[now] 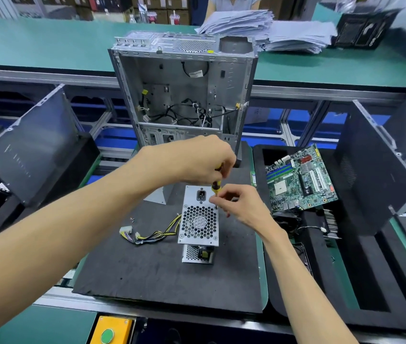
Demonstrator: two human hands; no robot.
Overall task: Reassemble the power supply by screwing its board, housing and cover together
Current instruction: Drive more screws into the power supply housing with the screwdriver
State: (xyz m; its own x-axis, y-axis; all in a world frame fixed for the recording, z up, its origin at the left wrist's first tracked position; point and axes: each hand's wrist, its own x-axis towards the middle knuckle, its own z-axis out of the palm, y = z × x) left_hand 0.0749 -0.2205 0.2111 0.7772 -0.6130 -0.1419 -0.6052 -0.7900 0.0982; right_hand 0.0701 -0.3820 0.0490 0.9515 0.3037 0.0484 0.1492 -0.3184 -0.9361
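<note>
A yellow box with a green button sits at the worktop's near edge. Beyond it, on a black foam mat, the power supply stands on end, fan grille up, its wire bundle trailing left. The right hand pinches the shaft of a screwdriver at the grille's upper right corner; the left hand, directly above, grips the yellow-black handle. A motherboard lies to the right, and an open computer case stands behind.
</note>
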